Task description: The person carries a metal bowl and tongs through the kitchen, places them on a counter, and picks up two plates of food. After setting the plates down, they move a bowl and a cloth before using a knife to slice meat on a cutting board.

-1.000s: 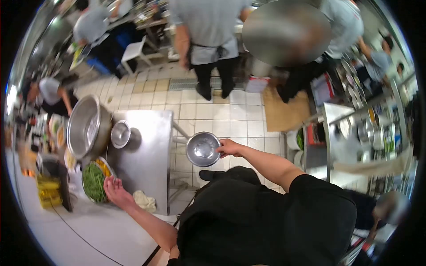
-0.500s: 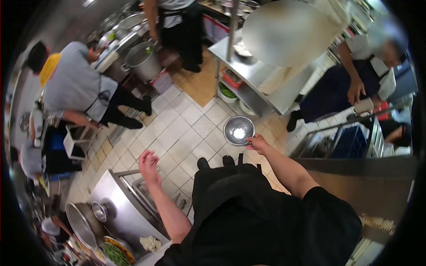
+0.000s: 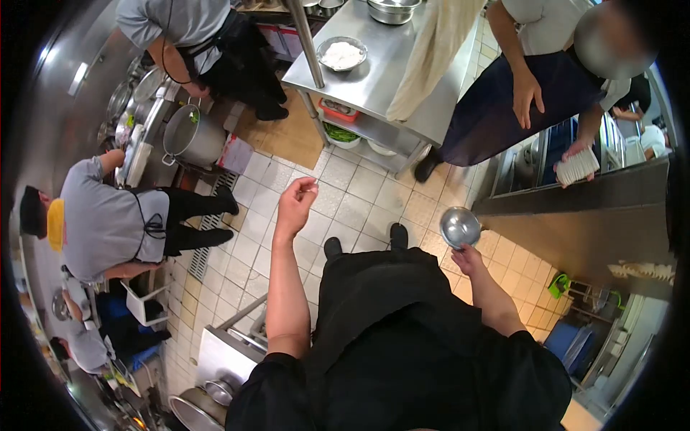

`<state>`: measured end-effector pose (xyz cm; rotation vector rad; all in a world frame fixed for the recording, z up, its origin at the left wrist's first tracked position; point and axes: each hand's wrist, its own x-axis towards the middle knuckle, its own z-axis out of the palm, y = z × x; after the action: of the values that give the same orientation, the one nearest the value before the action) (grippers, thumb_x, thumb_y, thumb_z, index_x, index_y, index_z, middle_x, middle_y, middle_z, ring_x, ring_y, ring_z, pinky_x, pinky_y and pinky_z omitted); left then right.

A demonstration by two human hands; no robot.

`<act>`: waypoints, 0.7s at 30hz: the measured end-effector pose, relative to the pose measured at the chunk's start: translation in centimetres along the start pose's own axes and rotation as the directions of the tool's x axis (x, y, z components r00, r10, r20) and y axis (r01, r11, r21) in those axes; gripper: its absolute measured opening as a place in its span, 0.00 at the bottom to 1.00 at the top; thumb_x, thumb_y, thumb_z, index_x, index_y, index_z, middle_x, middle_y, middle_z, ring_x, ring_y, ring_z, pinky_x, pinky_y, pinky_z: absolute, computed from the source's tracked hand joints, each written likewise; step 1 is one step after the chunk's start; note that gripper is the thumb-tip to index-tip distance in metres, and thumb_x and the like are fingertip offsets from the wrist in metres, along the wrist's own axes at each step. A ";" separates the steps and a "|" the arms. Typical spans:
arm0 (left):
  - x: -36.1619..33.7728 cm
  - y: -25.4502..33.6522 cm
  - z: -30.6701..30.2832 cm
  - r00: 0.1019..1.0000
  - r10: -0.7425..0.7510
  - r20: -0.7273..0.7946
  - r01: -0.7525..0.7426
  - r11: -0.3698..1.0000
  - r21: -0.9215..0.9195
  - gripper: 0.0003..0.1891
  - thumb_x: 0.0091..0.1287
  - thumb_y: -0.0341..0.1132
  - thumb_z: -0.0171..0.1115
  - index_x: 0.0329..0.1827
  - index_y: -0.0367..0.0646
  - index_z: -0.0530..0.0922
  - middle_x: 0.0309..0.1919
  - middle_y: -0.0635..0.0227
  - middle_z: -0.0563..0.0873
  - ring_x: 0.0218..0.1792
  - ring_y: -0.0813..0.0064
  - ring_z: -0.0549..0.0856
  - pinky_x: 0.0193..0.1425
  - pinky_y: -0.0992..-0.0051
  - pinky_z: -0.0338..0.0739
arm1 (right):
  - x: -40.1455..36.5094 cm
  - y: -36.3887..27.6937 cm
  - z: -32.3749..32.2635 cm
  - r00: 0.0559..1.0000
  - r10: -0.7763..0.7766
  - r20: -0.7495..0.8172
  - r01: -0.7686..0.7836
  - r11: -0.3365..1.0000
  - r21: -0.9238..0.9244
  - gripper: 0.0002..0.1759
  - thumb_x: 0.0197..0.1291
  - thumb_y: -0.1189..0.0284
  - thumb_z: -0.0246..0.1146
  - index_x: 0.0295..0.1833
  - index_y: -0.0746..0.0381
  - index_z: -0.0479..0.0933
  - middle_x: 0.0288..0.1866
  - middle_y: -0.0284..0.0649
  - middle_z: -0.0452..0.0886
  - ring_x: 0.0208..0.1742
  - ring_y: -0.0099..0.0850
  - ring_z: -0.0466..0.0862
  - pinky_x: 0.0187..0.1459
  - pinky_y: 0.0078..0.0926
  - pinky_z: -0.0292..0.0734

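Observation:
My right hand (image 3: 468,260) grips the rim of a shiny metal bowl (image 3: 460,225), held out to the right over the tiled floor. The bowl's inside faces up and looks bare. My left hand (image 3: 293,208) is raised in front of me, its fingers curled in towards the thumb. I see nothing between them, and it touches nothing else.
Ahead stands a steel table (image 3: 388,93) with a bowl of white food (image 3: 342,54) and a hanging cloth (image 3: 438,57). A co-worker (image 3: 517,108) in a dark apron holds a stack of pale dishes (image 3: 577,167). Other workers and a large pot (image 3: 190,140) are at left.
My view has turned right and moved forward. The bowl stays in my right hand, now further right. My left hand has risen, its fingers curled more closely. The nearby co-worker has shifted too.

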<state>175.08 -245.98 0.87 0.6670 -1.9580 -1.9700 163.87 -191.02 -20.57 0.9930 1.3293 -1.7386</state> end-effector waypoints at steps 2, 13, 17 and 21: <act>-0.1 -2.0 -3.1 0.996 -0.077 0.041 0.060 0.945 0.321 0.15 0.63 0.31 0.62 0.52 0.37 0.77 0.40 0.66 0.84 0.40 0.79 0.80 0.46 0.80 0.74 | -1.1 3.8 -1.4 0.998 0.023 -0.057 -0.017 0.995 0.096 0.17 0.67 0.67 0.52 0.58 0.61 0.65 0.53 0.44 0.75 0.51 0.37 0.79 0.53 0.40 0.77; -24.2 -29.1 -29.2 -0.044 -0.876 -0.481 0.926 0.145 -0.349 0.11 0.60 0.39 0.58 0.42 0.44 0.73 0.25 0.59 0.75 0.22 0.67 0.74 0.22 0.67 0.71 | -7.2 14.4 8.5 0.917 0.159 -0.365 -0.066 0.965 0.255 0.15 0.66 0.64 0.49 0.54 0.58 0.68 0.45 0.42 0.78 0.47 0.35 0.80 0.49 0.37 0.79; -25.5 -26.5 -28.5 0.059 -0.957 -0.286 0.983 0.105 -0.148 0.08 0.63 0.37 0.54 0.36 0.41 0.71 0.19 0.64 0.72 0.17 0.70 0.71 0.19 0.68 0.66 | -6.3 11.6 12.0 0.978 0.052 -0.204 0.007 0.961 0.275 0.16 0.66 0.64 0.51 0.54 0.62 0.68 0.46 0.43 0.77 0.47 0.35 0.80 0.51 0.40 0.79; -18.8 -27.9 -25.0 0.186 -0.936 -0.298 0.968 0.227 -0.109 0.12 0.61 0.35 0.52 0.43 0.38 0.75 0.26 0.61 0.80 0.21 0.69 0.78 0.20 0.69 0.70 | -3.9 8.8 15.6 0.991 0.057 -0.119 -0.035 0.983 0.179 0.17 0.65 0.63 0.52 0.54 0.62 0.68 0.46 0.42 0.77 0.47 0.33 0.80 0.53 0.38 0.77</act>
<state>207.17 -256.84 -23.79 2.6121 -1.4423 -1.9975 171.06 -207.68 -18.05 1.2395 1.2332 -1.8075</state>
